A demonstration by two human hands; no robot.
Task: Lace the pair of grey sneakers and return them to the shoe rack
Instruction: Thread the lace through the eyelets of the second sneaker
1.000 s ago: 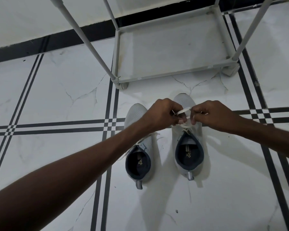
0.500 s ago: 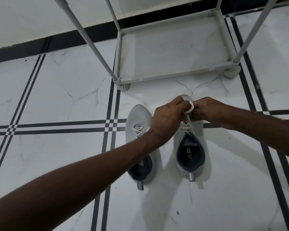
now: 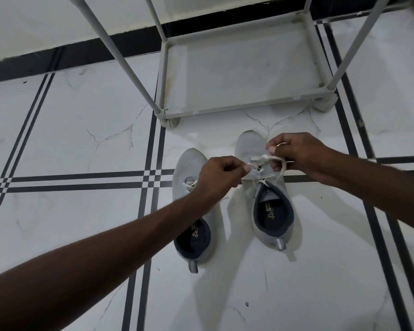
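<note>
Both grey mesh sneakers (image 3: 264, 187) laced, on white marble floor (image 3: 81, 211) before empty white-framed shoe rack (image 3: 244, 108); left hand (image 3: 221, 174), right hand (image 3: 294, 151) pinching white lace (image 3: 265, 160), knot unfinished.

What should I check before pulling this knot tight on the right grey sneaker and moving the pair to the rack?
1. Both hands on the white lace: ok, left hand and right hand each pinch a part of it.
2. Loop formed: ok, one hangs below the right hand.
3. Knot fully tightened: cannot tell.
4. Right grey mesh sneaker flat on the white marble floor: ok.
5. Left grey mesh sneaker laced: ok at the visible crossing; its tie is hidden by the forearm.
6. Bottom shelf of the white metal shoe rack free: ok.
</note>
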